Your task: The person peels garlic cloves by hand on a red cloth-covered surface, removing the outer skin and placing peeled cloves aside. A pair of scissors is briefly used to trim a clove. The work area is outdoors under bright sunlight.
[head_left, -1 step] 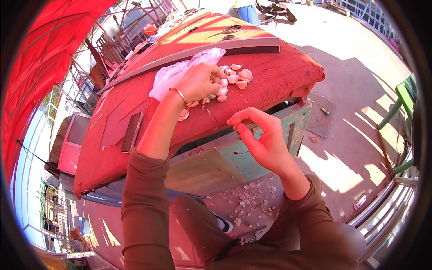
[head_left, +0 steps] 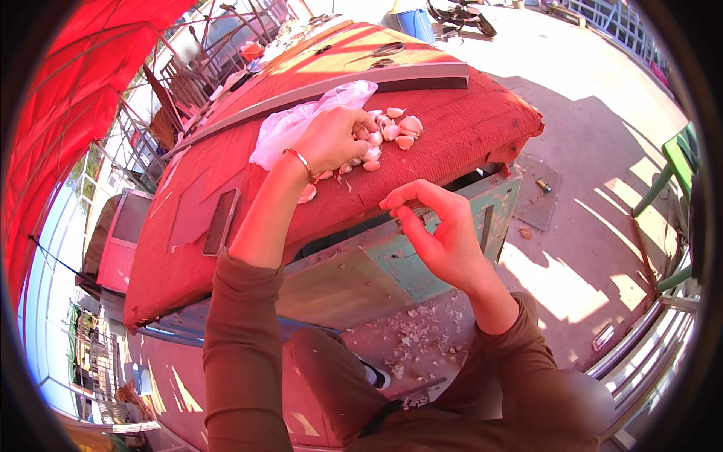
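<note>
Peeled-looking and skin-on garlic cloves point(head_left: 390, 132) lie in a loose pile on the red-covered table point(head_left: 452, 113). My left hand point(head_left: 331, 139), with a bracelet at its wrist, reaches into the pile's left side, thumb and fingers curled around a garlic clove. Just behind this hand sits a crumpled, thin pinkish-white plastic bag point(head_left: 279, 132). My right hand point(head_left: 444, 237) hovers off the table's near edge, index finger and thumb bent together. Whatever is between those fingertips, if anything, is too small to make out. A few cloves point(head_left: 307, 193) rest under my left wrist.
A phone point(head_left: 221, 221) lies on the table left of my forearm. Behind the bag runs a long metal bar point(head_left: 324, 92), with scissors point(head_left: 388, 50) beyond it. Garlic skins point(head_left: 425, 335) litter the ground by my feet. A green chair point(head_left: 678, 166) stands at right, a blue bucket point(head_left: 414, 25) far back.
</note>
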Demonstrator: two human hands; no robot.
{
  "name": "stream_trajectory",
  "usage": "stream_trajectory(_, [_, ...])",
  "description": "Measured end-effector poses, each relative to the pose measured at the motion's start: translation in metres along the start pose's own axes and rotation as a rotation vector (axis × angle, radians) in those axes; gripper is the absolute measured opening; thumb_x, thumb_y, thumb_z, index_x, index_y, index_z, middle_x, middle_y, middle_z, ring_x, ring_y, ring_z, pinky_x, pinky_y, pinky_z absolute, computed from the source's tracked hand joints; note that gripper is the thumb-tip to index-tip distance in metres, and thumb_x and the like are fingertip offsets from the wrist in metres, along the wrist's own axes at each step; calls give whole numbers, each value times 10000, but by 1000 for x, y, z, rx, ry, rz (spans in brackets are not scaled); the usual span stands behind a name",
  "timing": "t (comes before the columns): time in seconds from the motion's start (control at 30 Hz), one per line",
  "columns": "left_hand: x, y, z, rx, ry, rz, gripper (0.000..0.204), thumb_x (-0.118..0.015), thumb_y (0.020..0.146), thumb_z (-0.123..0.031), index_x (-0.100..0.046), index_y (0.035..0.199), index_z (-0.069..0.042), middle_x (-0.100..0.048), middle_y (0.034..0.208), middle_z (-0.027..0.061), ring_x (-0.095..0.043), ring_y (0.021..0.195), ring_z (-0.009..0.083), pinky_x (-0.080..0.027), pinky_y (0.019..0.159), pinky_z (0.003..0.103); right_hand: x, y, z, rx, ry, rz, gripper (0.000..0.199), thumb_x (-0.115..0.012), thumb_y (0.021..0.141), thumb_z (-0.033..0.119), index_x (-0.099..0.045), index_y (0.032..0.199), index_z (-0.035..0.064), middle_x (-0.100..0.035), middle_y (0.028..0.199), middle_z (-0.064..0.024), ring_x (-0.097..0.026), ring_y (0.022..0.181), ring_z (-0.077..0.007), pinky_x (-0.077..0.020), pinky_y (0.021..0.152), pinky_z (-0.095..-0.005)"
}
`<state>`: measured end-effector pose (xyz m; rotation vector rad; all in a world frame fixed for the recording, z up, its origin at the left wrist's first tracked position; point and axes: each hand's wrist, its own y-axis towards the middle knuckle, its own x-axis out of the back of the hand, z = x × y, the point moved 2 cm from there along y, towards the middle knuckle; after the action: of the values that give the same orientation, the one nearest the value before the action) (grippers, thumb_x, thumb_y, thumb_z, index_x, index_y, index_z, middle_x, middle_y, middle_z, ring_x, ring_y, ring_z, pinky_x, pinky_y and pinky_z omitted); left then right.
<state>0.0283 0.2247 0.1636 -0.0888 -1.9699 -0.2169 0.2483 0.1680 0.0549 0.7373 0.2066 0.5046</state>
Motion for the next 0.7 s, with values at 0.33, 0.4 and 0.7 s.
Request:
stream_trajectory(0.33, [-2, 9, -12, 53, 39, -57, 291, -775, 913, -149, -715, 1123, 44, -745, 929, 64, -670, 797, 109, -537, 701, 257, -2, 0, -2, 28, -30, -5, 130, -584, 936, -93, -663, 1023, -37, -738, 999, -100, -698, 928, -159, -552, 831, -299])
stream_trajectory(0.4, [5, 2, -7, 81, -58, -93, 292, -747, 947, -160, -702, 1149, 46, -747, 958, 58, -673, 814, 101, -543, 714, 247, 0, 0, -1, 0, -20, -4, 128, -584, 940, -91, -664, 1025, -37, -737, 1004, -97, -697, 932, -155, -553, 830, -299])
stream_trajectory(0.7, [21, -49, 14, -87, -747, -371, 305, -648, 1051, -195, -635, 1278, 9, -718, 1160, 88, -693, 997, 113, -579, 824, 253, -3, 2, -10, 70, -41, -70, 101, -625, 927, -67, -662, 1013, -28, -713, 956, -114, -700, 878, -187, -540, 764, -295])
